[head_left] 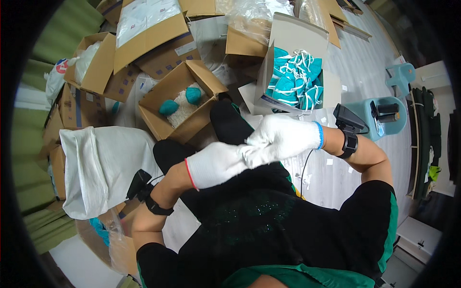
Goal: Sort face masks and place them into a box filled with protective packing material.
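The open carton's rim (pixel 165 86) lies just past my lap (pixel 245 185); pale floor (pixel 336 180) opens rightward. My left hand (pixel 218 164) and right hand (pixel 283 139) meet, white knit gloves (pixel 295 136) on, fingers bunched; whether they pinch anything, I can't tell.

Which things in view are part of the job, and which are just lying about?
Likely in the job:
- left hand and right hand, gloved, touching
- teal items
- white box holding many of them
- brown box holding two

Apparently just lying about:
- white sack
- blue tub
- floor scraps
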Demonstrator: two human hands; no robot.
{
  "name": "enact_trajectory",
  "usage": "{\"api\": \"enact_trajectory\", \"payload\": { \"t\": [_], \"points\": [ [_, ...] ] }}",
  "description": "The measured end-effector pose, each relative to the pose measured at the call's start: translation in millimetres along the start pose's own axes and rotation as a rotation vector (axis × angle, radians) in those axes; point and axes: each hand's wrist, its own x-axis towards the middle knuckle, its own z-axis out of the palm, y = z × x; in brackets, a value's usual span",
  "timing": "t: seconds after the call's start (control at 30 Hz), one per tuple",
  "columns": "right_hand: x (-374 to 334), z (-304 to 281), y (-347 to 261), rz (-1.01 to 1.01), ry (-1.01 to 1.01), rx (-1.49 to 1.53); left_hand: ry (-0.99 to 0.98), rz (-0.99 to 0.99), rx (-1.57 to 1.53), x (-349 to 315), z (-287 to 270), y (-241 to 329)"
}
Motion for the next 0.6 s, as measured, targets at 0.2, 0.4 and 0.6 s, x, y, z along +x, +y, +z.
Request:
{"api": "enact_trajectory", "payload": {
  "t": [0.2, 0.4, 0.6],
  "points": [
    [-11.7, 2.1, -0.2, -0.163, -0.134, 0.055, -0.109, 0.030, 0.092, -13.2, -6.6, 25.7],
    [-37.5, -10.3, -1.5, -0.295, -0.050, 0.242, -0.051, 0.027, 0.059, -55.4, -37.0, 28.6],
    [-38.0, -14.7, 11.1, 0.029, 0.260, 0.416, 0.479, -0.378, -1.059, -74.7, -24.3, -0.5]
  ]
}}
